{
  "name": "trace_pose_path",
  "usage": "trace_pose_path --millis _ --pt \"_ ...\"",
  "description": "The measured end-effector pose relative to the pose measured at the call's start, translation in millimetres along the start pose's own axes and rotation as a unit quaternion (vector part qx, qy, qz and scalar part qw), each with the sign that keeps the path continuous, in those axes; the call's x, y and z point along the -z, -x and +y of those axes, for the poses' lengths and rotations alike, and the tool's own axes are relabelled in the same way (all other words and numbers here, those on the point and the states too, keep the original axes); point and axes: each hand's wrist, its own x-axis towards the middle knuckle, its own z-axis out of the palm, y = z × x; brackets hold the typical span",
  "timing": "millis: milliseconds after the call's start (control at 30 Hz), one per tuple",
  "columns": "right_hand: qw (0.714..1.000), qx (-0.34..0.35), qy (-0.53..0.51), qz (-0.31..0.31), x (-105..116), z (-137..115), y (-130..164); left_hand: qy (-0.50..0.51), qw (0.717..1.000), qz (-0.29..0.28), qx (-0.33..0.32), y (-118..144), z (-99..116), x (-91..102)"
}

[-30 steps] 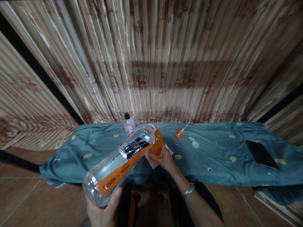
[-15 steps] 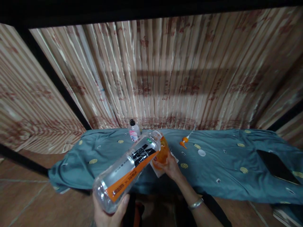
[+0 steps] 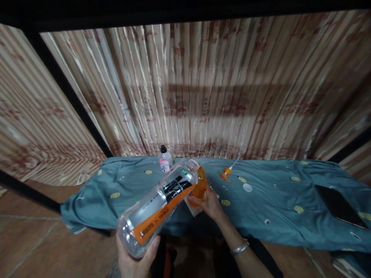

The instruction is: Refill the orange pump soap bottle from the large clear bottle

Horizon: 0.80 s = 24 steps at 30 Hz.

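Over the teal cloth (image 3: pixel 269 212), your left hand (image 3: pixel 136 258) is closed around the base of the large clear bottle (image 3: pixel 156 210), which slants with its neck pointing away and to the right. Your right hand (image 3: pixel 210 202) grips the orange bottle (image 3: pixel 199 185), and the neck of the clear one is at its top; whether the two rims touch, I cannot tell. Below the orange bottle you have a white sheet (image 3: pixel 194 211). To its right lie the orange pump head (image 3: pixel 226 173) and a white disc (image 3: pixel 247 187). Behind the clear bottle stands a small black-capped bottle (image 3: pixel 165 161). Farther right rests a flat dark object (image 3: pixel 339 204).
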Motion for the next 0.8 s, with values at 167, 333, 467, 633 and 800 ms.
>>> trace_pose_path --millis 167,333,467,633,800 --pt "1.0 0.02 -0.009 -0.006 -1.2 2.0 -0.1 0.004 1.0 0.005 -0.003 -0.4 -1.2 1.3" --pt "1.0 0.004 -0.009 -0.02 1.7 -1.3 0.1 0.013 1.0 0.001 0.004 -0.3 -0.8 2.9" --pt "0.999 0.004 -0.018 -0.038 3.3 -3.0 0.1 0.014 1.0 0.001 0.011 1.3 0.2 3.2" --pt "0.999 0.011 -0.026 -0.021 1.1 -0.9 -0.4 0.026 0.999 0.007 0.034 4.3 2.2 3.1" --pt "0.999 0.016 -0.028 -0.026 2.5 -1.8 -1.2 0.005 1.0 -0.013 0.011 5.0 5.3 2.9"
